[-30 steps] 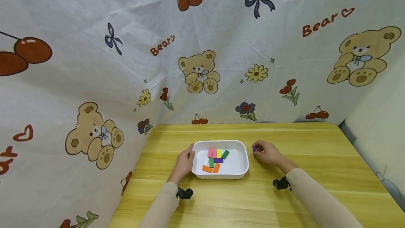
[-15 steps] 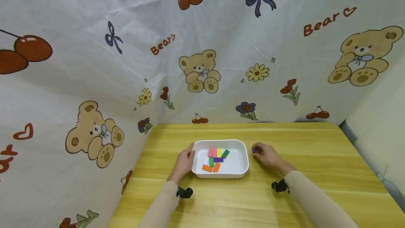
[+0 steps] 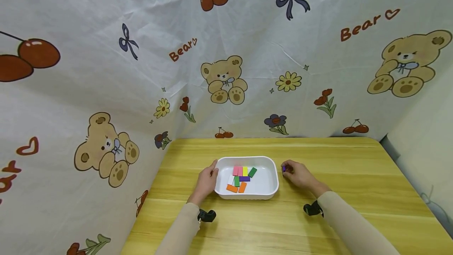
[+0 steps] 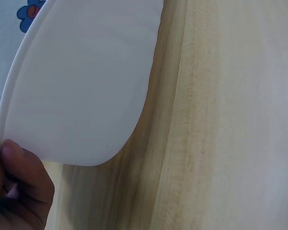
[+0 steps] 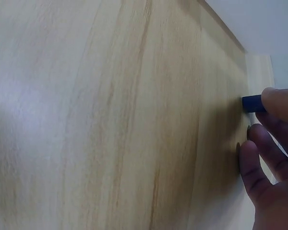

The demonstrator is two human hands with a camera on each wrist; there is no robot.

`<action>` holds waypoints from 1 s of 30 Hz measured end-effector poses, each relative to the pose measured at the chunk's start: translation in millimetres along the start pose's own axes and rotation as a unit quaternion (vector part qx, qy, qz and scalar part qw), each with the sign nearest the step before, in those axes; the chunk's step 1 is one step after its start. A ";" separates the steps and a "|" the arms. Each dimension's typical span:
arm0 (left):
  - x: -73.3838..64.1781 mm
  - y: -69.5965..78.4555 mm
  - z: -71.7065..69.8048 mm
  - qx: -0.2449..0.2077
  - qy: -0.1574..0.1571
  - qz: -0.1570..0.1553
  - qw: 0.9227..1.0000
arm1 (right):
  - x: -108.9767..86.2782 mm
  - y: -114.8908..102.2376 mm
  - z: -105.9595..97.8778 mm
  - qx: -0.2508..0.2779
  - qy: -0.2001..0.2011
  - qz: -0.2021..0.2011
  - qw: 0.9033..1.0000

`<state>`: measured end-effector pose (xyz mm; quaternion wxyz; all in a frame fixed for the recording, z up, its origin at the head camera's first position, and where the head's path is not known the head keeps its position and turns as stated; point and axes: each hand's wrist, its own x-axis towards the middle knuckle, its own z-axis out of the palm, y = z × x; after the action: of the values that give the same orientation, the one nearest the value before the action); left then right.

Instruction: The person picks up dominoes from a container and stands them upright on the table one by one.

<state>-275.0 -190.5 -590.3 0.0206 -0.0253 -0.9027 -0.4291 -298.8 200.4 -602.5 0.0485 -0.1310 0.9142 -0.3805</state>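
On the surface (image 3: 247,229) we see a white tray (image 3: 264,184) with small blocks lying inside: two pink blocks (image 3: 235,171) side by side, a yellow block (image 3: 245,171) next to them, two green blocks (image 3: 252,172), a purple block (image 3: 244,178), a white block (image 3: 231,180) and two orange blocks (image 3: 242,187) nearest the front. The white block blends into the tray, so we find its edges hard to make out.

The left hand (image 3: 205,180) has its grip closed on the tray's left rim. The right hand (image 3: 299,173) pinches another block (image 3: 284,169), just beside the tray's right end; its fingers partly hide it. We cannot tell whether that block touches the surface. From the head it looks purple, from the right wrist dark blue. The left wrist view gives us the tray's outer wall, cut off at the top.
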 end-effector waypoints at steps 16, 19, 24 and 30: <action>-3.7 -0.8 -2.8 0.004 0.002 0.001 1.000 | -2.0 -8.7 -5.2 0.010 0.038 -0.020 0.999; -3.8 -1.2 -3.3 0.003 0.004 -0.002 1.000 | -2.6 -13.1 -7.3 0.001 0.062 -0.029 0.998; -1.5 -1.7 -2.6 0.003 0.004 -0.005 1.000 | -5.9 -23.2 -11.3 -0.011 0.090 -0.052 0.994; 0.8 -1.5 0.5 0.002 0.000 0.000 1.000 | -9.2 -35.5 -12.5 -0.008 0.096 -0.060 0.994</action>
<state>-275.9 -191.0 -591.7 0.0207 -0.0249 -0.9034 -0.4277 -285.1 187.5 -568.6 -0.0634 -0.1488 0.9083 -0.3857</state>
